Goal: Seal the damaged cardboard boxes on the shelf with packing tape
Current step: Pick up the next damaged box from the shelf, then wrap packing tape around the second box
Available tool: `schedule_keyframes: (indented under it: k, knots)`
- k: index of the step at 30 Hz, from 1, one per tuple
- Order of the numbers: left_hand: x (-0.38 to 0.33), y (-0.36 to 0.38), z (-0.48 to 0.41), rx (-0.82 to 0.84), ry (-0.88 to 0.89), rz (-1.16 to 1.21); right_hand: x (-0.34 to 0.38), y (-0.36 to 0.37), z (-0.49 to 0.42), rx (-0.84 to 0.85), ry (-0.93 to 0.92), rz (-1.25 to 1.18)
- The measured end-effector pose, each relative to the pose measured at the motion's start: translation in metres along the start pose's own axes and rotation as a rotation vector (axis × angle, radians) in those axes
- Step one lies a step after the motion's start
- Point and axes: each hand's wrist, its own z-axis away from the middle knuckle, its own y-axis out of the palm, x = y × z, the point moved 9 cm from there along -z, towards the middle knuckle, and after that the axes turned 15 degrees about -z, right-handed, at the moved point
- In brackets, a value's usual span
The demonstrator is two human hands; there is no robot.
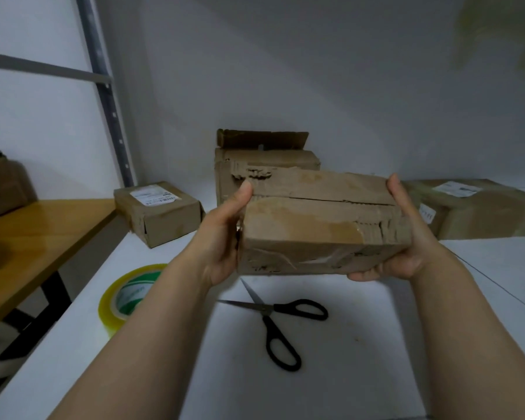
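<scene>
A torn brown cardboard box (319,225) hangs in the air above the white shelf (361,359), its top flaps split along the middle seam and its edges ragged. My left hand (225,237) grips its left end, thumb on top. My right hand (406,241) grips its right end, fingers curled under it. A roll of clear yellowish packing tape (125,298) with a green core lies on the shelf at the lower left. Black-handled scissors (281,319) lie open on the shelf below the box.
A small labelled box (161,213) sits back left, an open-flapped box (264,159) stands behind the held one, and a wide labelled box (479,210) lies to the right. A wooden table (34,237) stands to the left, beside a metal shelf upright (109,104).
</scene>
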Motion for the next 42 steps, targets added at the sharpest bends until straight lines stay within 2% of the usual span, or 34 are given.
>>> schedule_keyframes:
  k: [7,13,15,18,21,22,24,26,28,30,32,35,38,42]
  knots:
    - [0.003,0.001,-0.002,-0.118,-0.029,0.050,0.006,0.001,0.004,-0.042,-0.038,0.078]
    - [0.007,0.010,-0.004,-0.154,-0.089,0.081,0.010,-0.001,0.004,-0.054,-0.024,0.113]
    - [0.008,0.008,-0.006,-0.155,-0.121,0.078,0.016,-0.001,0.001,-0.049,-0.076,0.170]
    - [0.009,0.008,-0.006,-0.177,-0.173,0.073,0.036,0.005,0.002,-0.034,-0.257,0.138]
    - [0.011,0.010,-0.007,-0.207,-0.239,0.037,0.070,-0.002,0.017,-0.185,-0.605,0.035]
    - [0.013,0.009,-0.007,-0.232,-0.273,0.019,0.082,-0.002,0.028,-0.262,-0.744,0.121]
    - [0.016,0.006,-0.006,-0.272,-0.343,-0.011,0.099,0.019,0.056,-0.347,-0.982,0.494]
    - [0.017,0.004,-0.005,-0.290,-0.380,-0.024,0.095,0.062,0.070,-0.291,-1.087,0.942]
    - [0.019,0.004,-0.005,-0.295,-0.407,-0.032,0.075,0.106,0.068,-0.116,-1.067,1.229]
    - [0.022,0.005,-0.001,-0.295,-0.434,-0.044,0.044,0.143,0.058,0.121,-0.939,1.315]
    - [0.023,0.011,0.003,-0.243,-0.430,-0.027,0.025,0.167,0.054,0.254,-0.909,1.362]
    - [0.013,0.020,0.008,-0.167,-0.371,-0.037,0.025,0.172,0.045,0.250,-0.851,1.374]
    - [0.001,0.021,0.009,-0.189,-0.271,-0.097,0.027,0.171,0.036,0.237,-0.737,1.448]
    - [-0.010,0.011,0.002,-0.262,-0.108,-0.067,0.025,0.174,0.040,0.250,-0.690,1.517]
